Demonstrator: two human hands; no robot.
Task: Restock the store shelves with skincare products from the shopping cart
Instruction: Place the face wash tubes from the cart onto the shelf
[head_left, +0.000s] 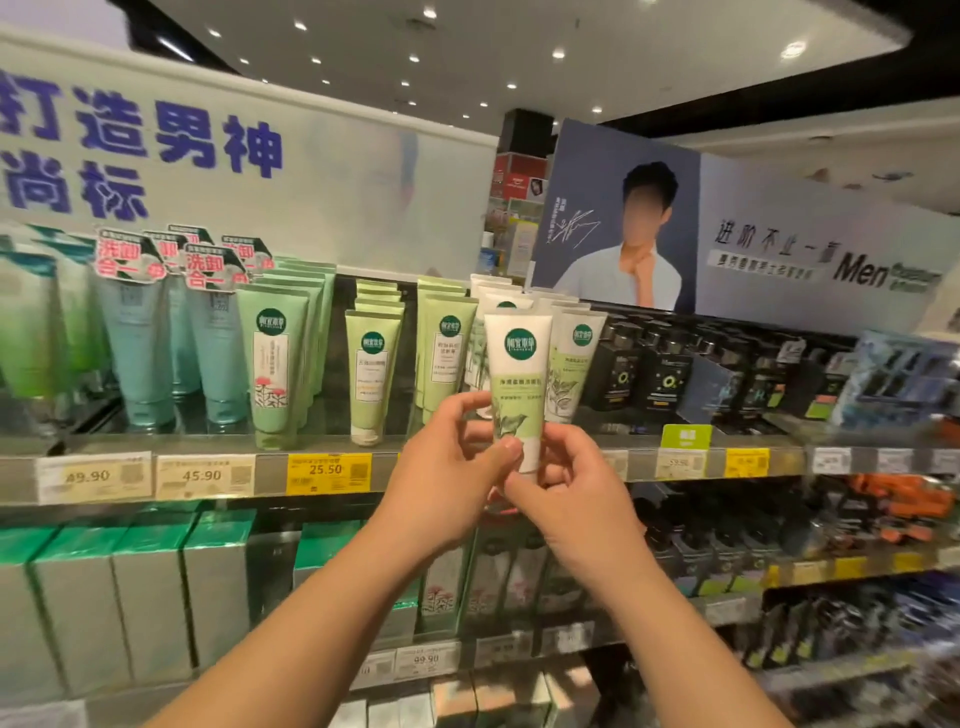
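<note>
A white and light-green tube (518, 364) with a round dark-green logo stands upright, cap down, in front of the top shelf (218, 441). My left hand (447, 483) grips its lower left side, thumb on the front. My right hand (569, 488) pinches the cap end from the right. Behind it stands a row of matching white tubes (574, 358). The shopping cart is out of view.
Left of the held tube stand green tubes (371, 374), a pale green row (275, 358) and teal tubes (140, 343). Black bottles (660, 374) fill the shelf to the right. Yellow price tags (328, 470) line the shelf edge. Green boxes (150, 582) stand on the shelf below.
</note>
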